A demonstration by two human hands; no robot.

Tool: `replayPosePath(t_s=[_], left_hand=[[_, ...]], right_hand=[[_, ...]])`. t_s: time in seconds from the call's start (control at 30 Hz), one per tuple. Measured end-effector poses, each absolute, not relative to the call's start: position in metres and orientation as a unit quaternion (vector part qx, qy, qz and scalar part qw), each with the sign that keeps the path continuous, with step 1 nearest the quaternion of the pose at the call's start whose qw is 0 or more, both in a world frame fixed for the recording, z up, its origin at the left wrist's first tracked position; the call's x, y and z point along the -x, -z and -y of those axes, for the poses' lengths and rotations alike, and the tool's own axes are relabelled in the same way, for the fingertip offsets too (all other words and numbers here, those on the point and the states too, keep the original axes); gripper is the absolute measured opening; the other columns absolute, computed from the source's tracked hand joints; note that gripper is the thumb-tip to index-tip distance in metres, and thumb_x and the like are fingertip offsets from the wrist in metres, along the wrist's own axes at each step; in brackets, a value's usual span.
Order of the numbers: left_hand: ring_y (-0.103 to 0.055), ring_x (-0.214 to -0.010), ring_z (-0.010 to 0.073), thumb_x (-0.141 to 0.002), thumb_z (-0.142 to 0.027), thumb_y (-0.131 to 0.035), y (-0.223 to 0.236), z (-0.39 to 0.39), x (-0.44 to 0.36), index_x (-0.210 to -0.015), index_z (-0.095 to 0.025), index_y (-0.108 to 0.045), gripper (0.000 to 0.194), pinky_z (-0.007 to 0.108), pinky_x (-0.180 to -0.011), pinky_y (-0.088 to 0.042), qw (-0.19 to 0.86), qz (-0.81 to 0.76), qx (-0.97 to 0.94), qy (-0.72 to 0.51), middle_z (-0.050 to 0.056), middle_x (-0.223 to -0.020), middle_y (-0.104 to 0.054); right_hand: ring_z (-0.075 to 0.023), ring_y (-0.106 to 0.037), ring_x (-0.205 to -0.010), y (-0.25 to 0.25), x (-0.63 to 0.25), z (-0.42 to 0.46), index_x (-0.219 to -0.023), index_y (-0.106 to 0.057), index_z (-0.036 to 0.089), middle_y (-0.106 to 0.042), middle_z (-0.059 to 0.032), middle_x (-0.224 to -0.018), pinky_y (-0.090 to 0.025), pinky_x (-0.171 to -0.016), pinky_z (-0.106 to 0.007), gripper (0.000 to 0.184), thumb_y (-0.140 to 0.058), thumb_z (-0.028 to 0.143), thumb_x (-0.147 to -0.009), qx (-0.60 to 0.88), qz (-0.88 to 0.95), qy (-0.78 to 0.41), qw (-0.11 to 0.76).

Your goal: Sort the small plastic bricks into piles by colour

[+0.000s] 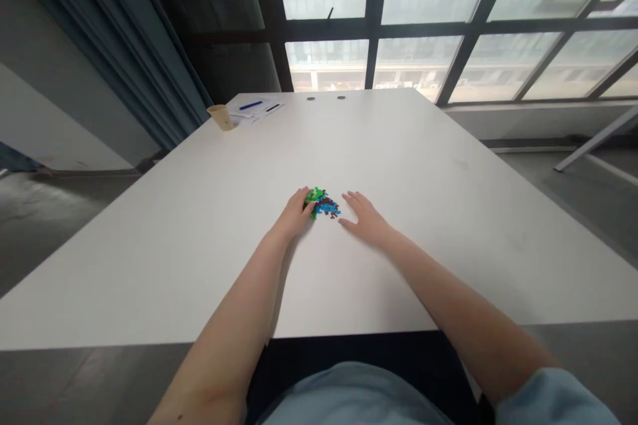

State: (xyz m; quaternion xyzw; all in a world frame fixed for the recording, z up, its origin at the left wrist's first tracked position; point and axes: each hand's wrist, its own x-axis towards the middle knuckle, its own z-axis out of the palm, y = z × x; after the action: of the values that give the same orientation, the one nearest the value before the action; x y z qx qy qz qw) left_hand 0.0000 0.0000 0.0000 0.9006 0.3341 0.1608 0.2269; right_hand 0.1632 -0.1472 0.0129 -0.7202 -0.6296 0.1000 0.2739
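Observation:
A small heap of little plastic pieces (325,204), green, blue and dark red, lies on the white table (199,246) in front of me. My left hand (298,214) rests at the heap's left side, fingers curled against the green pieces. My right hand (363,216) lies flat on the table just right of the heap, fingers spread and holding nothing. Whether the left fingers pinch a piece is too small to make out.
At the far left corner of the table stand a paper cup (221,117) and some papers with a blue pen (250,105). Two round cable holes (325,98) sit at the far edge. Large windows and a dark curtain (139,60) lie beyond.

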Motion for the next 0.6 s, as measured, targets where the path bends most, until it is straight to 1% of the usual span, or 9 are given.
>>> replayPosePath(t_s=[0.07,0.1,0.13,0.17,0.23,0.33,0.4,0.5,0.6], left_hand=[[-0.017,-0.136,0.0283,-0.078,-0.046,-0.048,-0.001,-0.003,0.005,-0.136,-0.013,-0.03,0.07,0.046,-0.109,-0.016,0.215,-0.354,-0.903,-0.116,0.016,-0.145,-0.025],[-0.013,-0.136,0.0309,-0.073,-0.049,-0.053,-0.001,-0.005,0.008,-0.138,-0.012,-0.026,0.079,0.049,-0.109,-0.014,0.205,-0.356,-0.907,-0.088,0.018,-0.147,-0.02],[-0.011,-0.136,0.0325,-0.071,-0.05,-0.056,-0.001,-0.006,0.01,-0.139,-0.012,-0.023,0.084,0.052,-0.108,-0.012,0.194,-0.356,-0.912,-0.066,0.018,-0.147,-0.017],[-0.01,-0.136,0.0328,-0.072,-0.05,-0.055,0.0,-0.006,0.011,-0.139,-0.011,-0.021,0.085,0.053,-0.108,-0.011,0.183,-0.354,-0.916,-0.052,0.019,-0.147,-0.016],[-0.012,-0.136,0.0308,-0.079,-0.047,-0.047,0.002,-0.008,0.011,-0.139,-0.01,-0.021,0.075,0.053,-0.108,-0.01,0.166,-0.349,-0.921,-0.051,0.018,-0.147,-0.019],[-0.019,-0.135,0.0286,-0.084,-0.038,-0.039,0.006,-0.01,0.005,-0.136,-0.013,-0.029,0.058,0.054,-0.108,-0.012,0.168,-0.334,-0.923,-0.087,0.014,-0.144,-0.028],[-0.031,-0.13,0.026,-0.084,-0.03,-0.038,0.008,-0.013,0.001,-0.129,-0.016,-0.041,0.047,0.051,-0.107,-0.019,0.189,-0.322,-0.917,-0.138,0.012,-0.138,-0.04],[-0.051,-0.113,0.0215,-0.08,-0.022,-0.04,0.008,-0.017,-0.001,-0.112,-0.017,-0.054,0.035,0.042,-0.101,-0.035,0.248,-0.33,-0.881,-0.232,0.01,-0.118,-0.058],[-0.058,-0.1,0.0193,-0.079,-0.024,-0.041,0.007,-0.02,0.002,-0.104,-0.017,-0.056,0.03,0.036,-0.09,-0.046,0.339,-0.359,-0.818,-0.295,0.009,-0.106,-0.062]], right_hand=[[-0.0316,-0.014,-0.135,-0.001,-0.16,0.123,-0.141,-0.025,0.013,-0.02,-0.0161,-0.146,-0.016,-0.108,-0.048,0.088,-0.06,0.052,-0.07,0.717,0.648,-0.124,0.225],[-0.0323,-0.01,-0.136,0.003,-0.158,0.113,-0.142,-0.021,0.012,-0.017,-0.0163,-0.147,-0.013,-0.109,-0.049,0.094,-0.06,0.056,-0.069,0.713,0.656,-0.123,0.213],[-0.0323,-0.009,-0.136,0.006,-0.157,0.105,-0.143,-0.019,0.012,-0.015,-0.0163,-0.148,-0.011,-0.109,-0.049,0.096,-0.058,0.059,-0.069,0.708,0.665,-0.118,0.206],[-0.0317,-0.01,-0.136,0.008,-0.156,0.098,-0.143,-0.019,0.012,-0.016,-0.0158,-0.148,-0.009,-0.109,-0.049,0.094,-0.055,0.06,-0.071,0.702,0.674,-0.113,0.202],[-0.0294,-0.015,-0.135,0.01,-0.155,0.085,-0.142,-0.022,0.013,-0.021,-0.0141,-0.147,-0.009,-0.109,-0.048,0.084,-0.05,0.057,-0.077,0.684,0.693,-0.106,0.2],[-0.0257,-0.026,-0.132,0.012,-0.151,0.071,-0.139,-0.03,0.014,-0.033,-0.0118,-0.142,-0.015,-0.109,-0.045,0.064,-0.045,0.044,-0.085,0.66,0.712,-0.108,0.212],[-0.0233,-0.034,-0.128,0.012,-0.147,0.066,-0.134,-0.039,0.015,-0.04,-0.0109,-0.138,-0.021,-0.108,-0.042,0.051,-0.045,0.033,-0.086,0.648,0.715,-0.11,0.239],[-0.0182,-0.046,-0.117,0.011,-0.142,0.065,-0.12,-0.053,0.017,-0.054,-0.0087,-0.125,-0.031,-0.103,-0.035,0.036,-0.047,0.02,-0.085,0.616,0.714,-0.117,0.311],[-0.0145,-0.053,-0.107,0.008,-0.144,0.07,-0.111,-0.058,0.017,-0.06,-0.0068,-0.114,-0.038,-0.096,-0.028,0.03,-0.045,0.02,-0.085,0.613,0.675,-0.127,0.39]])
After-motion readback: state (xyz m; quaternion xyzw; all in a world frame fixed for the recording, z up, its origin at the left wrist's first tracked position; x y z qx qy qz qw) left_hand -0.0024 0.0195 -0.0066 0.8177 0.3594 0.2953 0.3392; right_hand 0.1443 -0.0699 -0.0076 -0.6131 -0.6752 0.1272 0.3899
